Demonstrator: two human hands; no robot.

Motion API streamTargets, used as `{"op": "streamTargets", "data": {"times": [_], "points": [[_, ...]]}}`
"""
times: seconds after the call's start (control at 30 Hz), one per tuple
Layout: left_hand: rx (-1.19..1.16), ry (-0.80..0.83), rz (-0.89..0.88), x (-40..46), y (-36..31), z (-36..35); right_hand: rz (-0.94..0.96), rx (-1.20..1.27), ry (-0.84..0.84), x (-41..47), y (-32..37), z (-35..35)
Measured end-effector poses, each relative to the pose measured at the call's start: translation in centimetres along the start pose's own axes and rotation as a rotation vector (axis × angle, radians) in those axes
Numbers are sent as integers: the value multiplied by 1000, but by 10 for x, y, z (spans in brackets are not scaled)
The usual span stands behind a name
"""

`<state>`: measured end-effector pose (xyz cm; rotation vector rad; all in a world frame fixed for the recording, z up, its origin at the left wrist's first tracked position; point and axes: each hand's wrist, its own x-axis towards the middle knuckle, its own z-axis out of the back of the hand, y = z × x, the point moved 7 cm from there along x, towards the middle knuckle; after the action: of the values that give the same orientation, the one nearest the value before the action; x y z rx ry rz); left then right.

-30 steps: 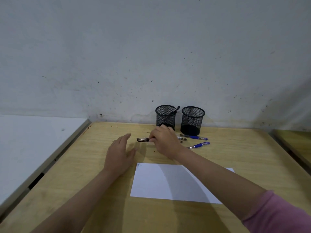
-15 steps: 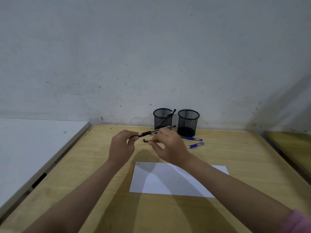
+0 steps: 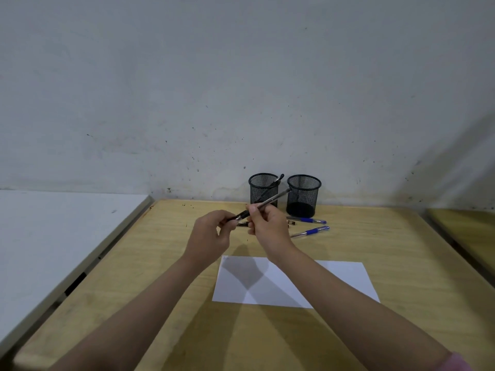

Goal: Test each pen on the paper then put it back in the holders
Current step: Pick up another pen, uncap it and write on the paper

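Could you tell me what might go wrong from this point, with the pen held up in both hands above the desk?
1. The left hand grips the dark end of the black pen while the right hand holds the barrel; if the cap comes off suddenly, it could drop among the loose pieces on the desk.
2. The pen's far end points near the right holder and could knock it.
3. The paper lies loose and may slide during writing.

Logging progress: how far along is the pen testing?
Done: one pen stands in the left holder, and the paper has a faint mark at its top left corner. In hand: the left hand and right hand hold a black pen. Left: two blue pens on the table.
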<state>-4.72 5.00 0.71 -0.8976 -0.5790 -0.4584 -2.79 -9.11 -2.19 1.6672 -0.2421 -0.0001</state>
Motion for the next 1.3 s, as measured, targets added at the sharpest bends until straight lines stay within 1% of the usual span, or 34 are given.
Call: {"op": "streamTargets", "data": {"times": [0.2,0.33,0.5,0.53,0.57,0.63,0.67,0.7,0.77,0.8,0.87,0.93,1.0,1.1,1.3], "points": [[-11,27,70,14,-5,0,-8,27,-73,8,6,3],[-10,25,134,17,-4,-2,-44,63,-78,12,8,3],[-22,66,231,16,0,-6,-94,78,-40,15,0,-4],[-38,71,249,14,1,-5,-110,84,-53,19,-1,-1],[-52,76,276,10,5,-2,-146,137,-113,25,-1,10],[-56,78,353,-7,25,10,-210,331,-266,40,2,50],[-44,77,398,-18,39,19,-197,351,-318,48,7,74],[-25,71,447,-28,52,28,-159,306,-338,52,14,92],[36,50,528,-43,75,39,-83,208,-285,50,23,104],[78,50,536,-46,80,38,-66,209,-245,45,24,100],[141,52,518,-45,81,27,-48,241,-176,35,20,84],[151,57,488,-41,77,14,-27,213,-135,27,16,74],[164,84,466,-38,76,2,1,191,-122,22,15,72],[169,110,494,-35,81,-7,35,189,-107,13,15,72],[156,125,510,-35,86,-13,59,106,-92,3,8,69]]}}
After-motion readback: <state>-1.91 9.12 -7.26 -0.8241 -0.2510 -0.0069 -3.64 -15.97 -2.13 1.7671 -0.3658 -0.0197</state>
